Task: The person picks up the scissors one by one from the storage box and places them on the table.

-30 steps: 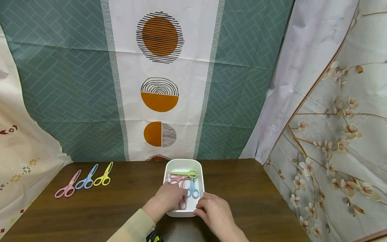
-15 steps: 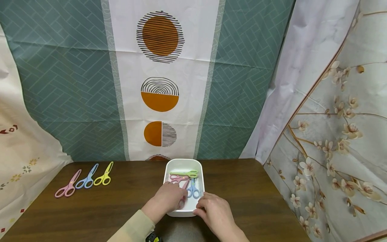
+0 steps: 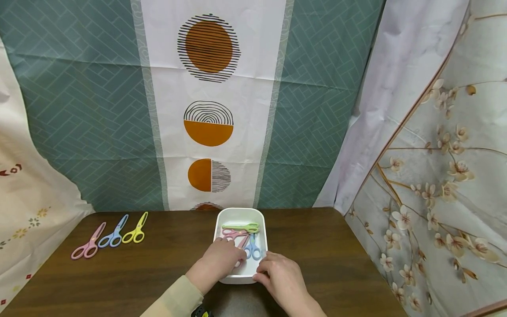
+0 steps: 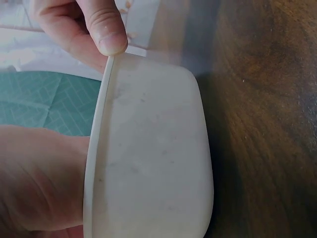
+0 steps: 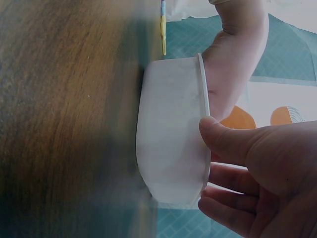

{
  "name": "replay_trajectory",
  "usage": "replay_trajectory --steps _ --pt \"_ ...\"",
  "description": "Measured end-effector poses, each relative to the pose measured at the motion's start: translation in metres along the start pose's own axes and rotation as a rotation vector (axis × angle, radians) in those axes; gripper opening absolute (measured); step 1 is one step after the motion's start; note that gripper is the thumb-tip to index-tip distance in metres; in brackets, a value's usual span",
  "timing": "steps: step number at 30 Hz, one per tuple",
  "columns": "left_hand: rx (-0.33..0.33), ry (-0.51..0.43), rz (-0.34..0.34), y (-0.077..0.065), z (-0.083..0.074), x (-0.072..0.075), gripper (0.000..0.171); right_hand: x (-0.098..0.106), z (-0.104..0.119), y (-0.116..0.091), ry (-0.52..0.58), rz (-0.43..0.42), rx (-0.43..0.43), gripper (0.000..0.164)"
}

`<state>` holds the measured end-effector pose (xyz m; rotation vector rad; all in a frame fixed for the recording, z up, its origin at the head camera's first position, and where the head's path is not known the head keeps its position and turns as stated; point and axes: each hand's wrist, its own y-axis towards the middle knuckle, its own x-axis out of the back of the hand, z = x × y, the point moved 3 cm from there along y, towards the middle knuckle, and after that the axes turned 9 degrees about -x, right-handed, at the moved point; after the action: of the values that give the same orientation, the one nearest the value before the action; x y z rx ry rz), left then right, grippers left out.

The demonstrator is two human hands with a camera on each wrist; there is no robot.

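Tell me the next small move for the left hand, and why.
I'd probably have the left hand settle its pink scissors flat and let go: they already sit inside the white tray, close beside the blue scissors, and the right hand pinches the tray's near right corner, which should steady it. The left hand's grip is partly hidden.

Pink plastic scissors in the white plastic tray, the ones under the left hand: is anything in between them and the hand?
Nothing visible: the left hand reaches into the tray and partly covers the pink scissors. The blue plastic scissors lie to their right, not between. The hand's grip is hidden.
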<state>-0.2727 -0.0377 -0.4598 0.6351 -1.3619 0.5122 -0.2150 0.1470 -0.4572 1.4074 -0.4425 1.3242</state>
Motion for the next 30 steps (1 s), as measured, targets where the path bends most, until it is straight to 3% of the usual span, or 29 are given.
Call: replay_trajectory --steps 6,11,18,24,30 --pt "0.014 -0.023 0.010 -0.0001 0.0017 0.0005 0.014 0.0008 0.0003 -0.0004 0.001 -0.002 0.002 0.016" --pt "0.025 -0.041 0.025 0.0006 0.0041 -0.0021 0.020 0.0004 0.0005 -0.0005 -0.003 0.003 0.001 0.016" --pt "0.067 -0.035 0.019 0.0024 0.0057 -0.0038 0.006 0.0007 0.0000 0.0004 -0.006 0.011 -0.002 0.016" --pt "0.082 -0.017 0.030 0.0041 0.0054 -0.0040 0.024 0.0015 -0.0009 0.0003 0.014 0.005 -0.003 0.017" --pt "0.086 -0.005 0.039 0.0054 0.0056 -0.0055 0.016 0.0008 -0.0004 0.0003 0.005 0.008 0.001 0.017"
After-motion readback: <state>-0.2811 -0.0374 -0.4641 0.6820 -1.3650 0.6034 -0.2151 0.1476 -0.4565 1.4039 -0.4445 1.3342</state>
